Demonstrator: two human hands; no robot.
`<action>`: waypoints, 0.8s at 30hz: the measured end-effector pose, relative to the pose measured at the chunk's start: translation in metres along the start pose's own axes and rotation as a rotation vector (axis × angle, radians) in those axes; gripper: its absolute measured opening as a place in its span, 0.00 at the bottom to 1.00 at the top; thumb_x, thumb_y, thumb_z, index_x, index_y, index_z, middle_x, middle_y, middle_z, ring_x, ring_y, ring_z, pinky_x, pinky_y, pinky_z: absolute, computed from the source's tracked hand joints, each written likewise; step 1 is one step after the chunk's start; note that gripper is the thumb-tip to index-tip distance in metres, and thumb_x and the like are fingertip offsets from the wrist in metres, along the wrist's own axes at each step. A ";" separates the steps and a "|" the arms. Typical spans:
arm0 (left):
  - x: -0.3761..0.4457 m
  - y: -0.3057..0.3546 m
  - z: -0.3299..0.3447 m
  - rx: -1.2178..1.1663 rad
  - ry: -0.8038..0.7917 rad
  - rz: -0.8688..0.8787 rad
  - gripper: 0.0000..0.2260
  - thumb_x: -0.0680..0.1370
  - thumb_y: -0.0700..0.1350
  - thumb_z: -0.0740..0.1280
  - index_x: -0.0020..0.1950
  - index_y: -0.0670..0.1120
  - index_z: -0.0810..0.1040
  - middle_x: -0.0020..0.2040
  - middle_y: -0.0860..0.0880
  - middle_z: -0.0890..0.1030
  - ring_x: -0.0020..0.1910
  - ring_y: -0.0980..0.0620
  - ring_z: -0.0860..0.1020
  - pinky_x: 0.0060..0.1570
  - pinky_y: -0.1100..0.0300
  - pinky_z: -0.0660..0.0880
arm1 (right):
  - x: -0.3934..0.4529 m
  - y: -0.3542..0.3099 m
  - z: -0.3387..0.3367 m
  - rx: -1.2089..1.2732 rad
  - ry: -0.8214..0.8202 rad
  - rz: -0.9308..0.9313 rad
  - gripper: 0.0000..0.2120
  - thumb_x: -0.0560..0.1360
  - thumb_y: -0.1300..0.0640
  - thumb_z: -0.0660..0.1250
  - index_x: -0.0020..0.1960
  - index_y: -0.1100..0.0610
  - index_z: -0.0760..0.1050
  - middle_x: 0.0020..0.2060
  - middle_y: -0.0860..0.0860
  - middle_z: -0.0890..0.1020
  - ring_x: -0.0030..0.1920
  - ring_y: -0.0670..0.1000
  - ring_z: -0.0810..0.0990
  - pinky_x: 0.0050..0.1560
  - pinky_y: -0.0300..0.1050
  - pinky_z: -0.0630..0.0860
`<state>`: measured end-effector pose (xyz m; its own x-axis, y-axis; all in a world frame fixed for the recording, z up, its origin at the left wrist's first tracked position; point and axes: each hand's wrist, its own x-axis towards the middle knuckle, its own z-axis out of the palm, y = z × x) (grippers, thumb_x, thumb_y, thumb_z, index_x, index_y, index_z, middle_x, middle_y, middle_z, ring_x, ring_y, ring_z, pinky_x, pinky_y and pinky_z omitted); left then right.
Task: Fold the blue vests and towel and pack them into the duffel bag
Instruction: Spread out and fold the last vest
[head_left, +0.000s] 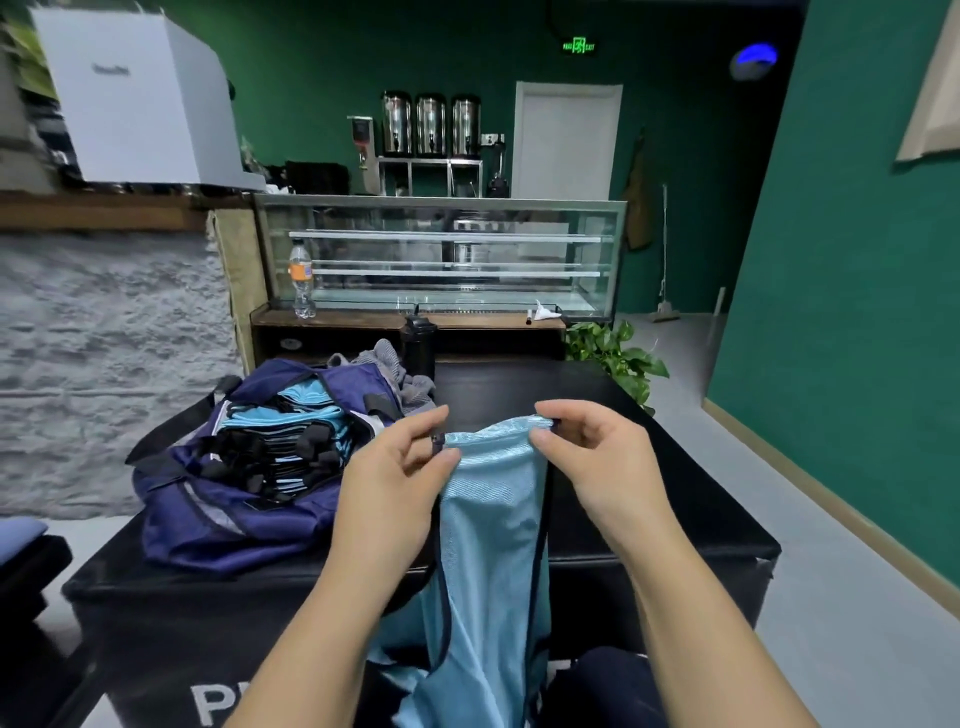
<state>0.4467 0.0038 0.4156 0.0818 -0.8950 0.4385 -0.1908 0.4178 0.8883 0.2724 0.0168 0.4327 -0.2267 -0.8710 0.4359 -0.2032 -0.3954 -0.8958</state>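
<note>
Mostly packed already, judging by the duffel bag: it sits open on the left of the black table, and a stack of folded blue vests with black trim fills its mouth. I count that part as done, though I cannot tell how many are in there.

One vest is in hand now. My left hand pinches its top edge at the left corner, by the dark binding, and my right hand pinches the same edge at the right corner, thumb and forefinger closed on the fabric. It is held up over the near edge of the table, hanging long and narrow toward my lap. Looks folded lengthwise, not yet folded short, so I judge the fold as midway.

Left to do: finish this fold and put it on the stack in the bag. The towel, grey I think, lies crumpled just behind the bag, apparently not folded or packed yet. Whether more loose vests wait below the frame I cannot tell. Bag not zipped.
</note>
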 end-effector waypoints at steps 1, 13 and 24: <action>-0.001 0.002 -0.002 0.075 -0.004 0.021 0.13 0.74 0.38 0.71 0.52 0.54 0.80 0.39 0.57 0.83 0.38 0.64 0.80 0.42 0.70 0.74 | -0.002 -0.004 -0.001 -0.075 -0.007 -0.038 0.11 0.71 0.63 0.73 0.47 0.48 0.81 0.36 0.44 0.81 0.37 0.37 0.76 0.40 0.29 0.72; -0.013 0.033 0.002 0.277 -0.051 0.171 0.10 0.79 0.48 0.63 0.39 0.48 0.67 0.33 0.53 0.69 0.31 0.55 0.66 0.33 0.66 0.63 | -0.006 -0.030 0.006 -0.280 -0.077 0.108 0.12 0.81 0.49 0.56 0.49 0.56 0.72 0.43 0.49 0.77 0.42 0.47 0.75 0.42 0.42 0.71; -0.021 0.061 -0.006 -0.053 -0.034 0.307 0.08 0.77 0.41 0.68 0.40 0.47 0.71 0.32 0.51 0.71 0.30 0.58 0.67 0.33 0.67 0.65 | -0.026 -0.062 -0.002 -0.297 -0.271 -0.001 0.11 0.75 0.54 0.69 0.41 0.62 0.77 0.32 0.52 0.75 0.34 0.47 0.71 0.39 0.45 0.66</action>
<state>0.4389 0.0495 0.4616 -0.0051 -0.7299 0.6835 -0.1504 0.6763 0.7211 0.2890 0.0643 0.4769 0.0245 -0.9318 0.3621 -0.4785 -0.3290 -0.8141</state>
